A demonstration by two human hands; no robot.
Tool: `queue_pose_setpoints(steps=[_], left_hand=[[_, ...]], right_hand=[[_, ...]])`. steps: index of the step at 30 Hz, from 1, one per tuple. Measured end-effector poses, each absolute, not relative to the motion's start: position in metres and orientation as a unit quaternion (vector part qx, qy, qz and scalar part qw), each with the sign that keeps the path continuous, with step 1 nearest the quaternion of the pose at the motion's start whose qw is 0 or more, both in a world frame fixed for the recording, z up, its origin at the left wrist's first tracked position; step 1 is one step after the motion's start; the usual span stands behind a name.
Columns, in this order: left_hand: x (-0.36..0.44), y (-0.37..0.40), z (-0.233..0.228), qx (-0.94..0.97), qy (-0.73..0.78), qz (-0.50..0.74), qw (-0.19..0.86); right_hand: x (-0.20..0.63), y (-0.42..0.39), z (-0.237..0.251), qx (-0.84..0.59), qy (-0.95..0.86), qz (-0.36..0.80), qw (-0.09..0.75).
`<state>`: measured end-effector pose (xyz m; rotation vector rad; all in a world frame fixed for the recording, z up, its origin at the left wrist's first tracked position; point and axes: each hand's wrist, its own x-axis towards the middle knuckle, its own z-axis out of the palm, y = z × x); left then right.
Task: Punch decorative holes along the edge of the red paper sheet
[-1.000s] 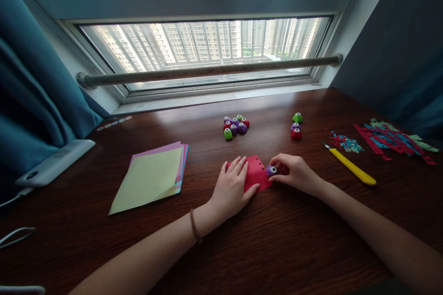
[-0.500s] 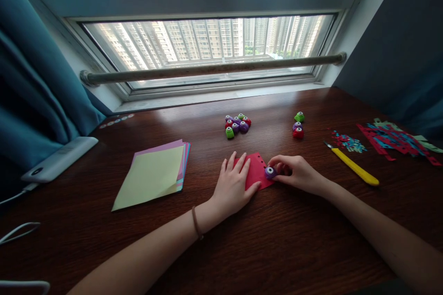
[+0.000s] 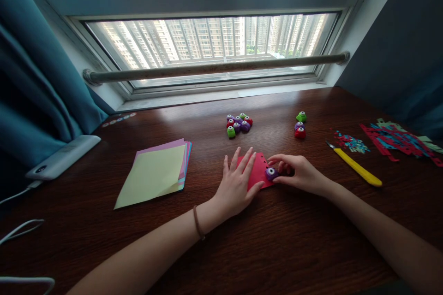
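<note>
A red sheet of paper (image 3: 256, 171) lies on the dark wooden table, with a few small punched holes along its right side. My left hand (image 3: 238, 183) rests flat on it, fingers spread. At the paper's right edge sits a small purple craft punch (image 3: 271, 174) with a star on its white top. The thumb and fingers of my right hand (image 3: 298, 173) grip this punch from the right. Part of the paper is hidden under my left hand and the punch.
A stack of coloured paper (image 3: 155, 173) lies to the left. More craft punches (image 3: 238, 124) cluster behind, with another few (image 3: 300, 125) to their right. A yellow craft knife (image 3: 358, 167), paper confetti (image 3: 352, 142) and cut paper strips (image 3: 398, 138) lie at right. A white power bank (image 3: 64, 157) is far left.
The fingers of my left hand have shifted slightly on the red paper. My right hand keeps hold of the purple punch at the paper's edge. The whole view has shifted a little.
</note>
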<state>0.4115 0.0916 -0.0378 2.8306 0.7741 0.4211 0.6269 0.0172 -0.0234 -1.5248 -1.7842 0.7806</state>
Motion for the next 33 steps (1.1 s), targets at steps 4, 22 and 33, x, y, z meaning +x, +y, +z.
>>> queue_pose_setpoints(steps=[4,22,33], left_hand=[[0.408,0.088,-0.029,0.975,0.137,0.146,0.096],[0.410,0.081,-0.015,0.966,0.118,0.125,0.195],[0.411,0.083,-0.015,0.961,0.136,0.130,0.202]], right_hand=[[0.625,0.017,-0.024,-0.600,-0.643,0.286,0.380],[0.581,0.073,-0.023,-0.743,-0.603,-0.005,0.291],[0.581,0.074,-0.035,-0.783,-0.579,0.024,0.228]])
